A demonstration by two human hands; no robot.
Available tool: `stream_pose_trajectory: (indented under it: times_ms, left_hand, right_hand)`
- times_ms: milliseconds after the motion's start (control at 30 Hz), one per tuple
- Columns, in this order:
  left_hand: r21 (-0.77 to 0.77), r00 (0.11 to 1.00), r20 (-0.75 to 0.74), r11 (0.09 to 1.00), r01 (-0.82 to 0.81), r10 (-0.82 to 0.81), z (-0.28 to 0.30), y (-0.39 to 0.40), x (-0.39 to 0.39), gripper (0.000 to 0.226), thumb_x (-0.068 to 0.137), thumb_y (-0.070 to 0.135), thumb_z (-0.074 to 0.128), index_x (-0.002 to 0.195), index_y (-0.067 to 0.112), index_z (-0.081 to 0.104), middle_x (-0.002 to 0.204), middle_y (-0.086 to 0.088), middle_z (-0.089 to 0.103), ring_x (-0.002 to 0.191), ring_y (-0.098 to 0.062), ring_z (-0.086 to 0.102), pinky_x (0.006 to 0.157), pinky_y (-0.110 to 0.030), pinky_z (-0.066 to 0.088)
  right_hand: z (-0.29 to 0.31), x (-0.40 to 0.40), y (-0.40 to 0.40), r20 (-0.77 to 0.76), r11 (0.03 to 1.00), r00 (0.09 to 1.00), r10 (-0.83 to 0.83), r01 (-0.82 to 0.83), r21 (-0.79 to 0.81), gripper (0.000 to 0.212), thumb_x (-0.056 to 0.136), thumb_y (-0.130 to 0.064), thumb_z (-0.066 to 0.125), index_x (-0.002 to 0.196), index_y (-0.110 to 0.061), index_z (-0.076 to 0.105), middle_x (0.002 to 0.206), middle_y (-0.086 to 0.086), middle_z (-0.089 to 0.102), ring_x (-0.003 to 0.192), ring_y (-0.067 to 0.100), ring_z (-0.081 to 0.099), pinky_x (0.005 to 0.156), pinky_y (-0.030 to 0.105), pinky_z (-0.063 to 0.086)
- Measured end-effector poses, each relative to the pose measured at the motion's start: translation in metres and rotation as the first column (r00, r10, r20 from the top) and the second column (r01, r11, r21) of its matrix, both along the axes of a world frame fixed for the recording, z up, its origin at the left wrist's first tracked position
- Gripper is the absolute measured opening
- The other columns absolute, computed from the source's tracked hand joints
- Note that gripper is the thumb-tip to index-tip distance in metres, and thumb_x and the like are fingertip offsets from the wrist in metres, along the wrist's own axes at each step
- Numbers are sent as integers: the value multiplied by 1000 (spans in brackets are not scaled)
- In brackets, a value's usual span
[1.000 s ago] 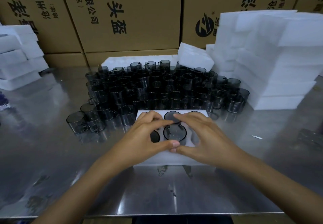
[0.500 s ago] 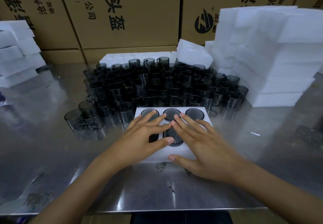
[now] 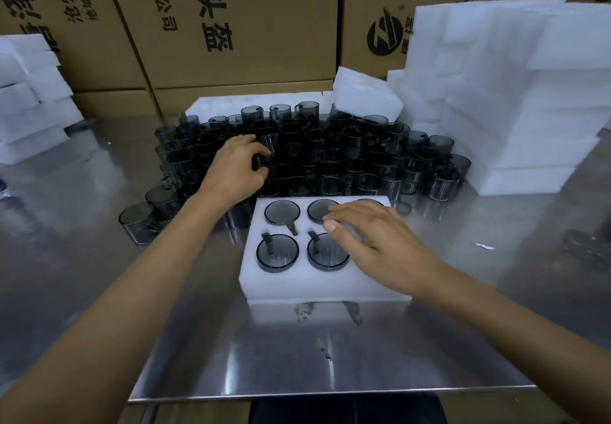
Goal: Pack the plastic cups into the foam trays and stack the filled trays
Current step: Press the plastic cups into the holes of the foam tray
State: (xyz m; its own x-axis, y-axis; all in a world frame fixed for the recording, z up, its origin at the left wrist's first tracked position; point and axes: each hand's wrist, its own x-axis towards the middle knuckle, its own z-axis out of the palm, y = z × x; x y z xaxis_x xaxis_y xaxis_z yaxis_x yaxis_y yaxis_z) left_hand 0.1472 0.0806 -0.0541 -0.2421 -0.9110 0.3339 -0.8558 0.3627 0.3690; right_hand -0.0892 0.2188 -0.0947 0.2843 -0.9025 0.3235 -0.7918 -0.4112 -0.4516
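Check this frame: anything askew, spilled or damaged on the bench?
Nothing broken or spilled. Oddities: one foam block lies tilted atop the cup pile at the back, and a small white scrap sits loose on the steel table. The cups in the foam tray sit level.

One camera sits on the person's head. It looks forward and down, close over the shiny table [image 3: 99, 225], with big cardboard boxes [image 3: 231, 27] behind.
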Motion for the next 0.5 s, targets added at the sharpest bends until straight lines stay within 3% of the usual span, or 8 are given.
stream_pose_trajectory:
  times_ms: [67, 133, 233, 333, 400, 500]
  left_hand:
    - [-32, 999, -28, 999, 36, -37, -3, -3, -3, 20, 90, 11, 68, 111, 10, 65, 130, -10, 58, 134, -32, 42, 111, -41, 34]
    - [-68, 992, -75, 993, 93, -98, -6, 2, -5, 10, 90, 8, 67, 96, 10, 59, 104, -3, 59, 108, -25, 53, 94, -37, 43]
    - [-91, 982, -95, 984, 153, -162, -11, 18, -6, 12, 94, 14, 65, 94, 16, 53, 103, 4, 55, 84, -2, 49, 76, -21, 41]
    - [-137, 960, -134, 964, 228, -246, -9, 42, -14, 13, 94, 21, 66, 96, 21, 53, 111, 8, 50, 97, -2, 47, 83, -12, 38]
    - [-173, 935, -182, 946, 273, -303, -3, 60, -24, 17, 91, 24, 70, 93, 25, 54, 113, 10, 46, 105, -4, 47, 89, -8, 35]
    - [-169, 889, -201, 909, 382, -411, 11, 83, -41, 24, 86, 25, 75, 95, 26, 53, 114, 13, 47, 113, -3, 49, 94, -8, 35]
  right_hand:
    - [0, -2, -1, 49, 1000, 999, -7, 7, 10, 51, 97, -61, 28, 120, -34, 66, 127, -24, 60, 127, 1, 46, 111, 34, 31]
    - [0, -5, -2, 92, 1000, 996, -20, 19, 13, 52, 96, -62, 29, 122, -34, 65, 125, -24, 60, 126, -1, 46, 113, 37, 32]
    - [2, -9, -3, 150, 999, 988, -40, 37, 21, 43, 96, -56, 42, 126, -32, 63, 120, -29, 58, 123, -4, 44, 111, 39, 35]
    - [6, -11, -8, 180, 997, 981, -71, 67, 30, 39, 96, -45, 55, 134, -38, 53, 119, -25, 53, 118, 1, 47, 107, 41, 41]
    - [12, -11, -13, 218, 996, 972, -84, 73, 57, 51, 93, -41, 61, 140, -45, 42, 132, -13, 52, 118, 7, 51, 105, 39, 44]
    - [25, -9, -17, 275, 999, 961, -31, 19, 46, 70, 88, -32, 69, 148, -40, 34, 145, -12, 47, 131, 5, 46, 109, 36, 42]
